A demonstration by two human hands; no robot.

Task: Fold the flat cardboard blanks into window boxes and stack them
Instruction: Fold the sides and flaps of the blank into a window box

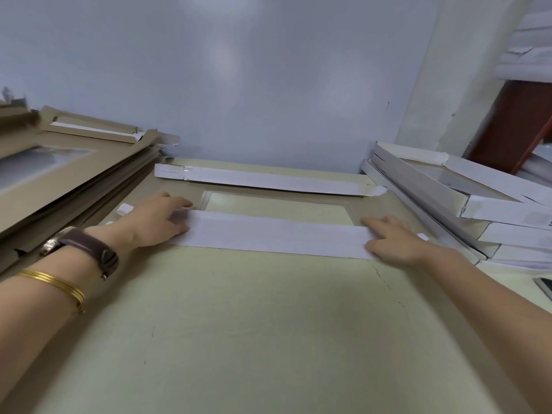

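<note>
Pale green desk (239,339) fills the foreground, with a person's two forearms reaching across it toward a flat cardboard blank (385,203) that lies tan side up near the wall (268,70). The blank sits in the gap between two piles, likely so that supply and output are both within reach: a slumped stack of unfolded tan blanks (74,180) on the left and a stack of folded white window boxes (478,210) on the right. The blank's long axis runs left to right, parallel to the wall, and its clear window (277,204) faces up. The near side flap (268,236) is turned over away from the person, white face up, and covers the window's near edge. The far flap (268,180) is turned back the opposite way and lifts slightly. The left hand (155,219) and right hand (394,242) press down on opposite ends of the near flap with straight, spread fingers, apparently to set the crease evenly along its whole length. A brown-strapped watch (86,249) and gold bangles (56,283) show on the left arm.
</note>
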